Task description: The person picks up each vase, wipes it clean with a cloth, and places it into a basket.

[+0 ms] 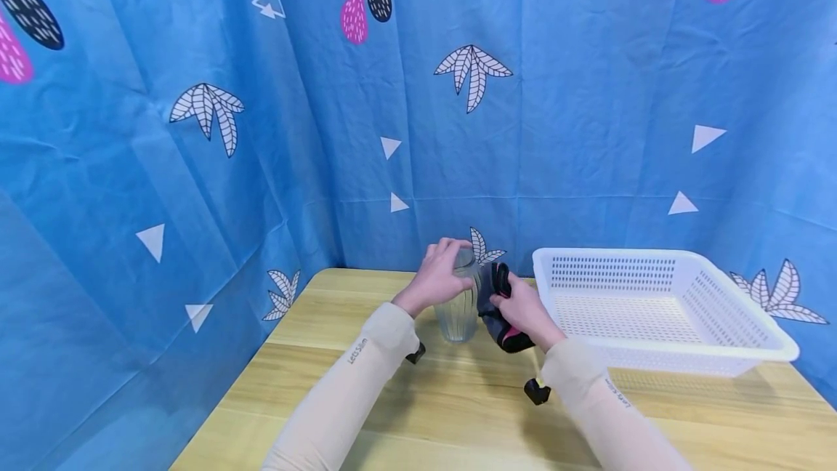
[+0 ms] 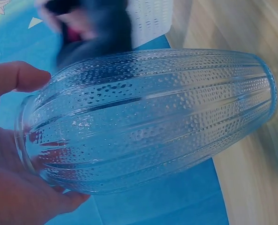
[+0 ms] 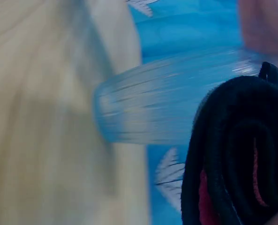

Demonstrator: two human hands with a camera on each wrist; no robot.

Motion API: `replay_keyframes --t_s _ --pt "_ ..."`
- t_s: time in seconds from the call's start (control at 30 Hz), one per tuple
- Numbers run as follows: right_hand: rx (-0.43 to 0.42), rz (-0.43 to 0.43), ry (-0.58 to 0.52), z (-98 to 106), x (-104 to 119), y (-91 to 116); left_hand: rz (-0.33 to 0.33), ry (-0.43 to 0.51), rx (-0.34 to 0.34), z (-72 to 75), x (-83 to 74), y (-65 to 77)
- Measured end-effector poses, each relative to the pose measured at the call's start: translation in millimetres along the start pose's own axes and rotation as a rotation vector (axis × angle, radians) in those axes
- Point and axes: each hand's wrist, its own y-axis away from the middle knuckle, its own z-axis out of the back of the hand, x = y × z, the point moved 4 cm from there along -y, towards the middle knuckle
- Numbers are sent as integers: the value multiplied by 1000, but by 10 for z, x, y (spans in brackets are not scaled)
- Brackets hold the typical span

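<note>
A clear ribbed glass vase [image 1: 458, 320] with a dimpled surface stands upright on the wooden table. My left hand [image 1: 439, 276] grips it around the neck from above, thumb and fingers on opposite sides in the left wrist view, where the vase [image 2: 153, 124] fills the middle. Just to its right, my right hand [image 1: 526, 311] holds a rolled-up dark cloth item [image 1: 513, 341], black and grey with pink parts. Its thick layers [image 3: 232, 140] show close up in the right wrist view; what kind of item it is I cannot tell.
A white plastic basket [image 1: 778, 344] with perforated walls stands at the right of the table [image 1: 458, 413]. Behind hangs a blue patterned curtain [image 1: 569, 129], close to the table's back edge. Small black blocks [image 1: 538, 391] show by both wrists.
</note>
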Motion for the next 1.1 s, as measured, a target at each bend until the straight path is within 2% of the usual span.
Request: replay_keyframes --t_s 0.23,0.33,0.43,0.57,0.73,0.9,1.1 --pt "87 -59 69 -369 -372 38 -7 -7 -3 -19 -8 14" --pt "94 -72 83 -435 -417 48 -6 -25 -10 -25 -2 12" --pt "90 -66 47 -440 -405 53 -3 -46 -19 -20 -1 18" --pt "48 -39 -28 -365 -367 59 -2 -65 -29 -18 15 17" --pt "12 -25 -161 -163 -265 74 -10 -66 -32 -40 38 0" --pt "-13 -12 -331 71 -64 73 -8 -60 -30 -49 34 -1" --pt "-80 85 -401 271 275 26 -20 -64 -39 -39 41 -15"
